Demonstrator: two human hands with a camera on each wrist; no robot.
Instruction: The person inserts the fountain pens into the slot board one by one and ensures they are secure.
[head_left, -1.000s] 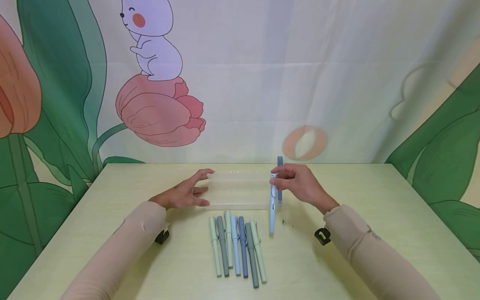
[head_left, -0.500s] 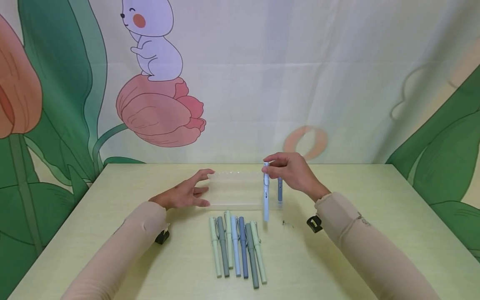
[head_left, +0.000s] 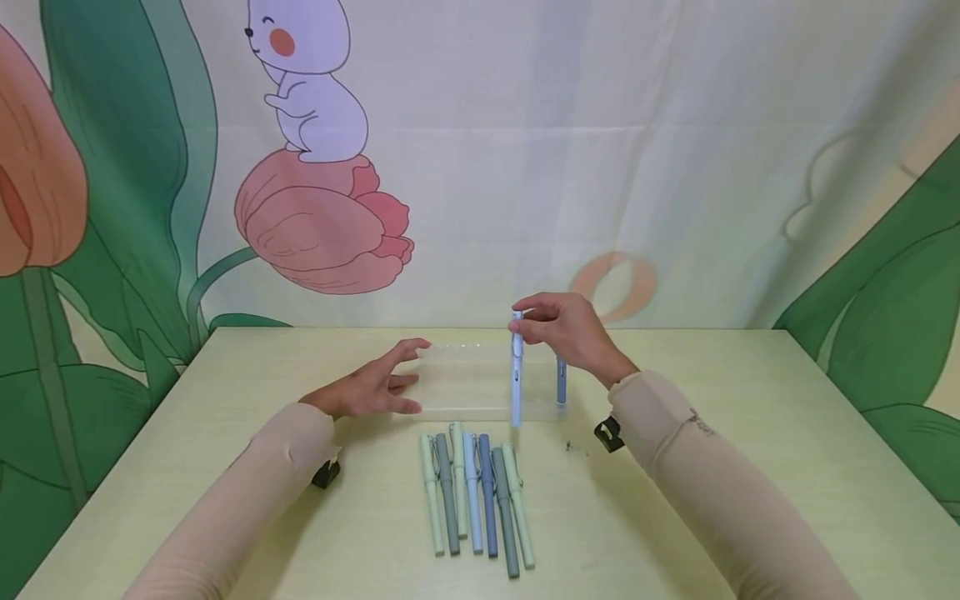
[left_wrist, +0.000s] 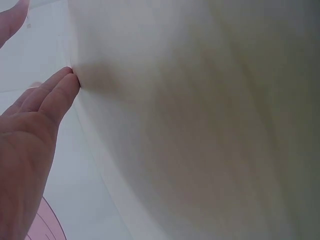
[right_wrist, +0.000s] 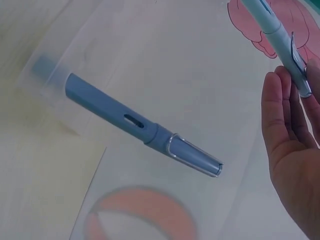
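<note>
My right hand pinches a light blue pen by its clip end, between thumb and fingertips. The pen hangs upright in front of a clear plastic pen rack; whether it touches the rack cannot be told. A darker blue pen stands in the rack's right end, its clip end uppermost; in the head view my right hand partly hides this pen. My left hand is at the rack's left end with fingers spread. In the left wrist view, straight fingers reach toward the pale surface.
Several capped pens in green, grey and blue lie side by side on the table, in front of the rack. Small dark specks lie right of them. A printed curtain hangs behind the table.
My right hand has moved left and up with the light blue pen, along the rack from its right end. My left hand and the lying pens have stayed put.
</note>
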